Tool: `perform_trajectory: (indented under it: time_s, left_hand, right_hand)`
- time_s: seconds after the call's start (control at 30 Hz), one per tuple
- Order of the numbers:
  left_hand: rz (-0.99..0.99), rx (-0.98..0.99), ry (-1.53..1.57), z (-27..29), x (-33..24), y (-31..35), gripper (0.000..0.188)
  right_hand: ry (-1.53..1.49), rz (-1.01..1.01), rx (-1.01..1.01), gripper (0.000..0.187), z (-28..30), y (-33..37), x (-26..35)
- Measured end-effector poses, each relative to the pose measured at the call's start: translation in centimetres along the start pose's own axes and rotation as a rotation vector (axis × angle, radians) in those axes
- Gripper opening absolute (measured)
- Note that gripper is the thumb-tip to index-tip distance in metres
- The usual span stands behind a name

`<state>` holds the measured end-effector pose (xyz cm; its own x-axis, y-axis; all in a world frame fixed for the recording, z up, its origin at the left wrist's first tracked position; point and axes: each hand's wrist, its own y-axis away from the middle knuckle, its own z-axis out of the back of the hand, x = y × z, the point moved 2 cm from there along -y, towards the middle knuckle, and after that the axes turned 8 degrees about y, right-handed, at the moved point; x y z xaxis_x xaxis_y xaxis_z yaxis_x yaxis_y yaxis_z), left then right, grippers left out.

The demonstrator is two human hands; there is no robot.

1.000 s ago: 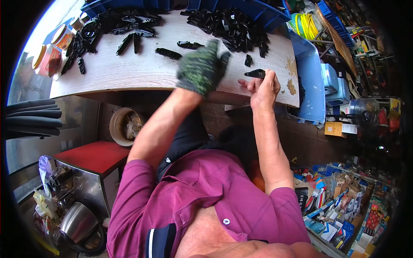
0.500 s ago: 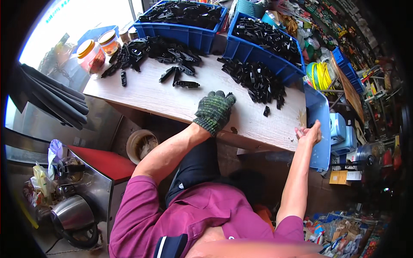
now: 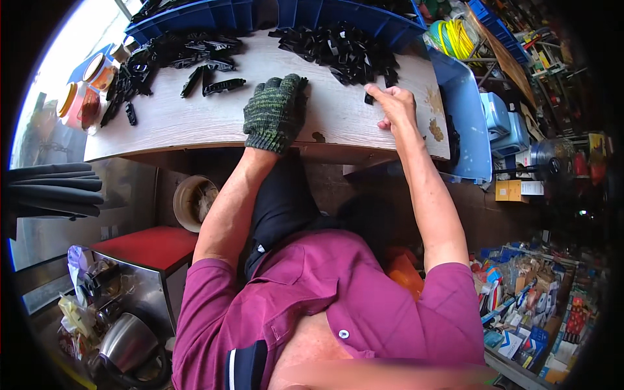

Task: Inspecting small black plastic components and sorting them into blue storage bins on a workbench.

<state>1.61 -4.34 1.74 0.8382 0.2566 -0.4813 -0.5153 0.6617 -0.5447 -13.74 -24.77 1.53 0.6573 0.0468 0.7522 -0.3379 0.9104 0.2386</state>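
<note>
My left hand (image 3: 275, 114), in a dark green and black knit glove, is closed above the table's front edge. A dark bit shows by its fingertips, but what it holds is mostly hidden. My bare right hand (image 3: 398, 107) is at the near side of the right-hand heap of small black plastic parts (image 3: 341, 52). Its fingers are closed at a single small black plastic part (image 3: 368, 99). Left of the glove, a few longer black plastic pieces (image 3: 223, 86) lie apart from a second heap of long black pieces (image 3: 195, 51).
Blue crates (image 3: 195, 21) line the back of the pale wooden table (image 3: 182, 123). Jars with orange lids (image 3: 81, 104) stand at the left. A light blue bin (image 3: 469, 123) hangs beside the right edge. Below left are a bucket (image 3: 195, 203) and a red-topped cabinet (image 3: 146, 248).
My right hand has moved from beside the light blue bin, over the table, to the loose small black part. The view has shifted; the gloved left hand stays closed near the front edge.
</note>
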Motion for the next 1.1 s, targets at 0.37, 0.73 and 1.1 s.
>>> perform_trajectory:
  time_s: [0.37,0.73,1.1]
  left_hand:
    - [-0.028,-0.151,0.341,-1.3,-3.0,3.4,0.031]
    - [-0.036,0.055,0.266,-3.7,-4.3,2.4,0.018]
    - [-0.063,-0.227,0.147,-0.5,-2.4,2.4,0.033]
  right_hand:
    - [-0.169,0.103,0.056,0.030,-0.3,2.2,-0.2]
    - [-0.479,0.299,0.273,0.029,-3.4,6.6,-0.6]
    - [-0.504,0.304,0.254,0.035,-4.2,7.5,-0.1]
